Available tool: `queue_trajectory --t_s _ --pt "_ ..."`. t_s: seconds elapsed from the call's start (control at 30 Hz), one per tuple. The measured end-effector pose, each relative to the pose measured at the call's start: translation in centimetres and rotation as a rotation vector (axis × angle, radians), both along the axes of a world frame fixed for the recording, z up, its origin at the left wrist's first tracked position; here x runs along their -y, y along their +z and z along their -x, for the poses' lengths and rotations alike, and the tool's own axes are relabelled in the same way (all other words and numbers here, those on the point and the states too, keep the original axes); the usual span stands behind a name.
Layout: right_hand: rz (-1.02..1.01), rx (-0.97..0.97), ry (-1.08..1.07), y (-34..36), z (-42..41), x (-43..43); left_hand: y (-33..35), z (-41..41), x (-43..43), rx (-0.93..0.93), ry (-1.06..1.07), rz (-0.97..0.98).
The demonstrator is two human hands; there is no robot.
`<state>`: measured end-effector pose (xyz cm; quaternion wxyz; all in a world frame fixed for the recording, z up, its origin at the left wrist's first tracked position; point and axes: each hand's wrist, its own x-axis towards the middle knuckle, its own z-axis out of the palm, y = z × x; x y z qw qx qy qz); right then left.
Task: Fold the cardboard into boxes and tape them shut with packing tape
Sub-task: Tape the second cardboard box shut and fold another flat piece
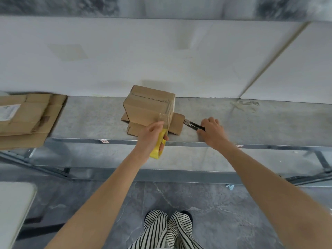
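Grey metal shelf [89, 119], white wall [125, 51], marbled floor [215, 212]

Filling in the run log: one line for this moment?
left hand holds tape roll, strip on box | right hand grips cutter on shelf

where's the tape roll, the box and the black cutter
tape roll [156, 153], head view, yellow lower edge
box [152, 95], head view, taped top face
black cutter [195, 125], head view, its dark handle
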<state>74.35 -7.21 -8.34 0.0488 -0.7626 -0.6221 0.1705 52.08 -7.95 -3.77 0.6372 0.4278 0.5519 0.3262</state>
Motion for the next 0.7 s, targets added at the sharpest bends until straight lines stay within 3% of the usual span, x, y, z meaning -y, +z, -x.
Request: queue_trajectory --t_s 0.1,0.23,0.43,0.6,0.7 --pt "0.015 -0.051 -0.072 0.4 -0.2 -0.1 -0.2 0.1 -0.2 -0.018 -0.015 -0.027" --pt "-0.037 -0.296 -0.263 1.6 -0.3 0.4 -0.4 -0.1 -0.4 -0.012 0.002 -0.019" --pt "-0.069 -0.415 -0.070 3.6 2.9 0.8 -0.3 -0.6 -0.7 0.006 0.057 0.023" --pt "-0.110 -0.731 -0.206 4.5 3.9 1.6 -0.2 -0.6 -0.7 -0.008 0.063 0.023" --pt "-0.131 -0.813 -0.219 4.6 4.3 2.3 -0.3 -0.7 -0.7 -0.009 0.060 0.017"
